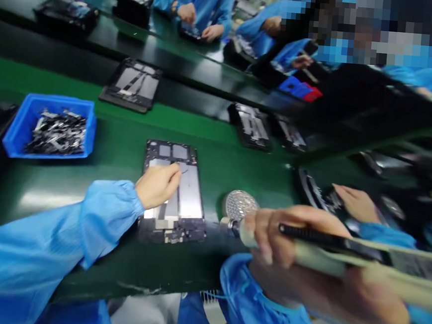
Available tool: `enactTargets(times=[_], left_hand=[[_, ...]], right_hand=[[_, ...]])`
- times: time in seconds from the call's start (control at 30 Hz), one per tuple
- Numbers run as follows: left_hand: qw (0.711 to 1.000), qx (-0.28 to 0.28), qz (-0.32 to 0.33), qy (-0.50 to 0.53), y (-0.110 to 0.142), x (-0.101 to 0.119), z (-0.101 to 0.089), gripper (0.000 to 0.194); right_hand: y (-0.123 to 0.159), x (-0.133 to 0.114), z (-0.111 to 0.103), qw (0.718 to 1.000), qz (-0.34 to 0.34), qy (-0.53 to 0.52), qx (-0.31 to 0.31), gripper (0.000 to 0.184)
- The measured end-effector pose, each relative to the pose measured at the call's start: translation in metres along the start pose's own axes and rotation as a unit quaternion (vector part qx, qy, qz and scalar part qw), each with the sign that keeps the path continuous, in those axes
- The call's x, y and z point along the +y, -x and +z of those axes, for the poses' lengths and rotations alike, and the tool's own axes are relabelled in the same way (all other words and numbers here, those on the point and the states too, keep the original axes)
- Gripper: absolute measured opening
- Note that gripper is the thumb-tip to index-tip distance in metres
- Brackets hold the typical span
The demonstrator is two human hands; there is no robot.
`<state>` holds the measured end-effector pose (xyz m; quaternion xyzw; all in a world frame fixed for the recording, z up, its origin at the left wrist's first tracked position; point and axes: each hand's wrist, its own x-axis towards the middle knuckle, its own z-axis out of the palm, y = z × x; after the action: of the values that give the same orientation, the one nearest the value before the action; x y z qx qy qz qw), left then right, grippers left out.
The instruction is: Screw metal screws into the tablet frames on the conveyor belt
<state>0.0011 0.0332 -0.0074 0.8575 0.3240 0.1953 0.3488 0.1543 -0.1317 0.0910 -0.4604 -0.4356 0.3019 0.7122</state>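
An opened tablet [191, 195] lies on the green bench before me, its silvery battery area and circuit board exposed. My left hand [158, 185] rests over its middle with fingers curled and pinched; whatever they grip is hidden. To the right, smeared by motion, my right hand [300, 228] is wrapped around a pale electric screwdriver [316, 257] with a black lever along its side. The metal tip points left, towards the tablet but apart from it. Just behind that tip sits a round metal dish [240, 204] with a bumpy-looking surface, its contents too blurred to make out.
A blue bin [10, 136] full of small metal parts stands at left. Another opened tablet [135, 86] lies behind, with more device bodies [251, 125] at the back right. Co-workers in blue sleeves work across the bench; a co-worker's hand [358, 203] is at right.
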Motion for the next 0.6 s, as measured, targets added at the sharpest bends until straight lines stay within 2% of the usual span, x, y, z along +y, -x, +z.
enactTargets(times=[0.1, 0.23, 0.33, 0.4, 0.5, 0.6], left_hand=[[1.0, 0.018, 0.009, 0.017, 0.003, -0.002, -0.001, 0.035], [0.998, 0.003, 0.03, 0.055, 0.0, -0.009, -0.005, 0.043], [0.996, 0.028, 0.037, 0.073, -0.008, -0.013, -0.019, 0.043], [0.997, 0.055, 0.016, 0.057, -0.016, -0.015, -0.033, 0.045], [0.994, 0.086, -0.065, 0.018, -0.027, -0.017, -0.053, 0.053], [0.982, 0.133, -0.135, -0.008, -0.034, -0.032, -0.063, 0.062]], right_hand=[[-0.017, 0.01, -0.037, 0.993, -0.067, -0.002, 0.093, 0.029], [-0.03, 0.04, -0.076, 0.98, -0.053, 0.016, 0.191, 0.035], [-0.03, 0.06, -0.087, 0.969, -0.05, 0.016, 0.243, 0.038], [-0.029, 0.068, -0.089, 0.961, -0.052, 0.013, 0.271, 0.039], [-0.031, 0.074, -0.092, 0.955, -0.047, 0.019, 0.291, 0.037], [-0.034, 0.075, -0.095, 0.952, -0.044, 0.026, 0.301, 0.037]])
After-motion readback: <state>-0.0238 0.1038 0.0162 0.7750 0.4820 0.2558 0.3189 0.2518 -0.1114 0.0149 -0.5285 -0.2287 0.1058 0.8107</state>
